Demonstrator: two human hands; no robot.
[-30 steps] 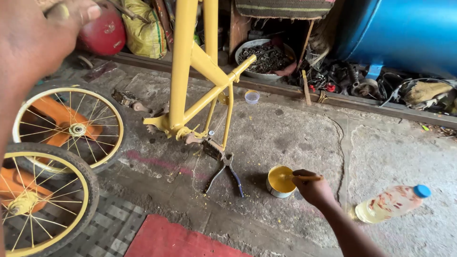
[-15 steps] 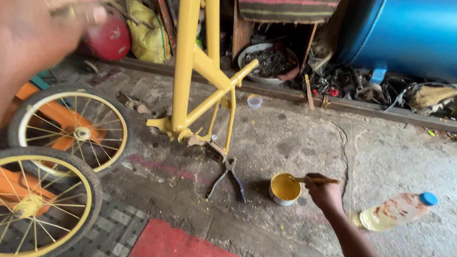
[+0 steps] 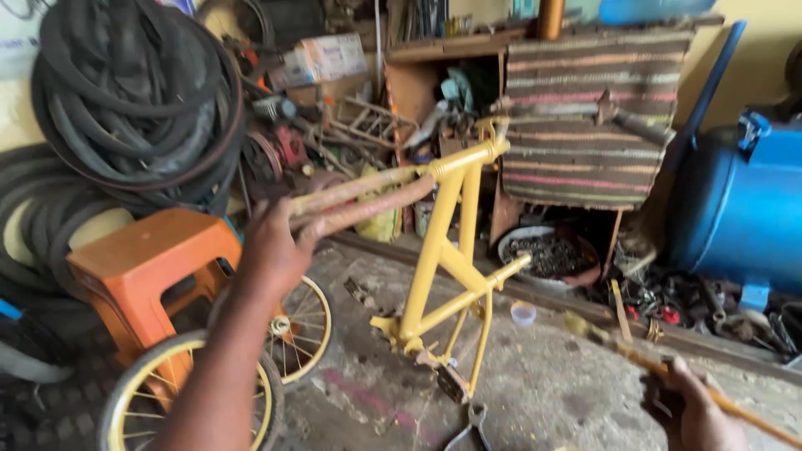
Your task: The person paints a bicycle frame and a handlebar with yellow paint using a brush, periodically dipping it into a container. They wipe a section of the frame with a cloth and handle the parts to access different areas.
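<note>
The left hand (image 3: 271, 246) grips the unpainted tubes of the yellow bicycle frame (image 3: 455, 250) while the right hand (image 3: 697, 413), closed around a paintbrush (image 3: 660, 363), brings it toward the frame above it, so painting seems underway.

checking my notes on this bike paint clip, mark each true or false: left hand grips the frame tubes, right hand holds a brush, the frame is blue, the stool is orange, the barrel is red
1. The left hand grips the bicycle frame by its tubes: true.
2. The right hand holds a paintbrush: true.
3. The frame is blue: false, it is yellow.
4. The plastic stool is orange: true.
5. The barrel is red: false, it is blue.
</note>
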